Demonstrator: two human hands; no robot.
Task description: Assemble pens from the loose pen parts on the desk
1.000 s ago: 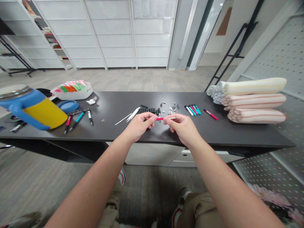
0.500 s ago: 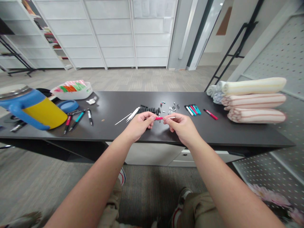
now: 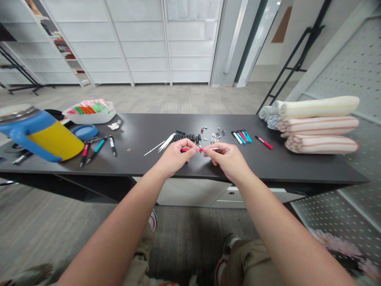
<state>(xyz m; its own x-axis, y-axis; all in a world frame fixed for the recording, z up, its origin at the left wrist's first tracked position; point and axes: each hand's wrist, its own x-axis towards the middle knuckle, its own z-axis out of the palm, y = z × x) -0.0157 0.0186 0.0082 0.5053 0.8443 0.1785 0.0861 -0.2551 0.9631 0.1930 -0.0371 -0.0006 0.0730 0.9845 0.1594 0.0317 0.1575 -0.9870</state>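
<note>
The left hand (image 3: 175, 157) is hovering just above the near half of the black table (image 3: 297, 163), its fingers closed around a red pen barrel (image 3: 186, 149) that is lying roughly level and pointing toward the other hand. The right hand (image 3: 228, 157) is sitting just beside it, thumb and forefinger pinched together on a thin white refill (image 3: 213, 148), whose left end is meeting the open end of the barrel between the two hands; whether the tip is already sitting inside is too small to tell. Just behind the hands, a row of black pen parts (image 3: 187, 137) is lying on the table, with a fan of loose white refills (image 3: 166, 142) to its left and a scatter of small metal parts (image 3: 216, 136) to its right. Farther right, a small cluster of assembled pens (image 3: 241, 137) is lying side by side, and a single red pen (image 3: 264, 143) is resting apart from them. Rolled striped towels (image 3: 320, 125) are stacking up at the right end. At the left end, a yellow and blue jug (image 3: 41, 137) is lying on its side near a blue lid (image 3: 85, 132), three more pens (image 3: 98, 146) and a white tray (image 3: 102, 116) of coloured items.
</note>
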